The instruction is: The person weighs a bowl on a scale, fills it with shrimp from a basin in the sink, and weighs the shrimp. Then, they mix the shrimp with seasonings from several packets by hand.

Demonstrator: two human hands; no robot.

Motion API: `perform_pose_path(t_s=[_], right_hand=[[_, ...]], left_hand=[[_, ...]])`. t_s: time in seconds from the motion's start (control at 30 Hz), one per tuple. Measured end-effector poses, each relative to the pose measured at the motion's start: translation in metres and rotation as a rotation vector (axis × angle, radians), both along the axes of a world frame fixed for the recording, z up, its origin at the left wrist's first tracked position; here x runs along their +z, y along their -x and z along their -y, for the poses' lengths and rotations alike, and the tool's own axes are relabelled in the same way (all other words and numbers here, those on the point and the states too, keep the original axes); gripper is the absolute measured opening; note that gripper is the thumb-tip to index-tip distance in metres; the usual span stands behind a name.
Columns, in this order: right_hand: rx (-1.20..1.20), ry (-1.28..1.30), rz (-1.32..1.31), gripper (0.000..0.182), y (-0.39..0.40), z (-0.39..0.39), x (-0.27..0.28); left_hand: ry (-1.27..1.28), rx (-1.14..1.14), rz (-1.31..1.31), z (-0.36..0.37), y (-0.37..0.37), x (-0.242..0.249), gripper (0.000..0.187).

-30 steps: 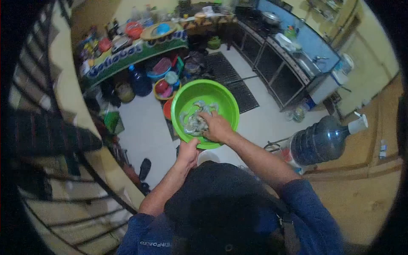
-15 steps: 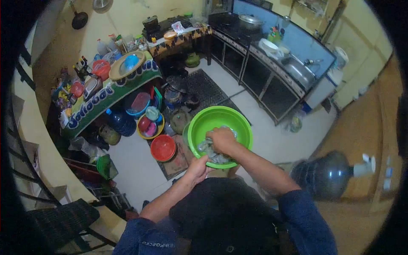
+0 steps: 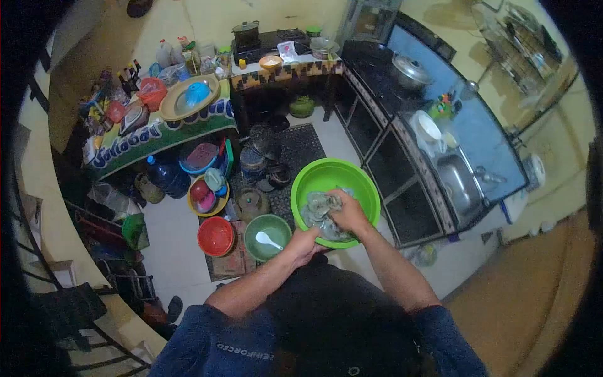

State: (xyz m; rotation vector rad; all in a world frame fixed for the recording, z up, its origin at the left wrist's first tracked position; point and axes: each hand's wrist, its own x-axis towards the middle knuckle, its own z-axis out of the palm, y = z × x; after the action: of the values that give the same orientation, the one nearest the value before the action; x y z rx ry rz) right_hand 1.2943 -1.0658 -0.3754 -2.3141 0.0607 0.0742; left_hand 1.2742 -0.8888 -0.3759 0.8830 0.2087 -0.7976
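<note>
In front of my body is a bright green basin (image 3: 334, 171). My left hand (image 3: 304, 245) is closed on its near left rim, with the thumb over the edge. Inside lie glossy, grey, soft-looking pieces (image 3: 318, 202), gathered in the lower part of the basin; their exact kind I cannot make out. My right hand (image 3: 349, 213) reaches into the basin from the right, its fingers curled round some of those grey pieces. To the left, below the basin, a dull green bowl (image 3: 252, 226) with a white spoon (image 3: 269, 240) in it stands on the floor.
A red bowl (image 3: 215, 236) and a yellow basin (image 3: 221, 203) of dishes stand left on the floor. Behind is a table with a green cloth (image 3: 157, 139). A counter with a sink (image 3: 460, 182) and a lidded pot (image 3: 411, 69) runs along the right.
The view has swung right, and the dull green bowl with the spoon now shows beside the basin. My right hand has raised and gathered some of the grey pieces; my left still grips the rim.
</note>
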Motion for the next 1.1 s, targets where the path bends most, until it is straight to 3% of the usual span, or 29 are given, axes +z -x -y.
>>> perform_pose_path(t_s=[0.03,0.13,0.23,0.33,0.43,0.47,0.6,0.67,0.73,0.87,0.97,1.1], right_hand=[[0.001,0.036,0.115,0.057,-0.018,0.005,0.006],[0.056,0.521,0.155,0.053,-0.070,0.010,0.025],[0.196,0.690,0.151,0.055,-0.138,0.039,0.014],[0.364,0.647,-0.120,0.054,-0.224,0.083,-0.004],[0.300,0.495,-0.082,0.063,-0.296,0.134,-0.001],[0.269,0.476,-0.035,0.067,-0.311,0.143,0.010],[0.251,0.527,0.186,0.080,-0.347,0.151,0.045],[0.256,0.564,0.219,0.081,-0.366,0.141,0.036],[0.334,0.357,0.168,0.074,-0.403,0.140,-0.013],[0.409,-0.170,0.012,0.052,-0.471,0.137,-0.012],[0.572,0.232,0.401,0.046,-0.479,0.122,0.010],[1.050,0.508,0.288,0.058,-0.496,0.120,0.004]], left_hand=[[-0.027,0.019,-0.018,0.009,-0.012,0.013,0.046],[-0.049,-0.025,0.056,0.042,-0.066,-0.033,0.045],[-0.054,0.089,-0.002,0.071,-0.120,0.013,0.044],[0.058,0.172,0.033,0.104,-0.194,-0.023,0.043],[0.012,0.186,0.064,0.124,-0.259,-0.049,0.057],[-0.082,0.142,0.036,0.123,-0.273,-0.023,0.055],[0.005,0.189,0.074,0.139,-0.319,0.004,0.046],[-0.049,0.230,0.115,0.153,-0.343,-0.008,0.041],[-0.063,0.343,0.022,0.169,-0.354,0.002,0.036],[-0.077,0.456,0.018,0.185,-0.373,0.000,0.033],[-0.100,0.520,0.015,0.191,-0.384,-0.006,0.031],[-0.026,0.676,-0.066,0.189,-0.392,0.004,0.030]])
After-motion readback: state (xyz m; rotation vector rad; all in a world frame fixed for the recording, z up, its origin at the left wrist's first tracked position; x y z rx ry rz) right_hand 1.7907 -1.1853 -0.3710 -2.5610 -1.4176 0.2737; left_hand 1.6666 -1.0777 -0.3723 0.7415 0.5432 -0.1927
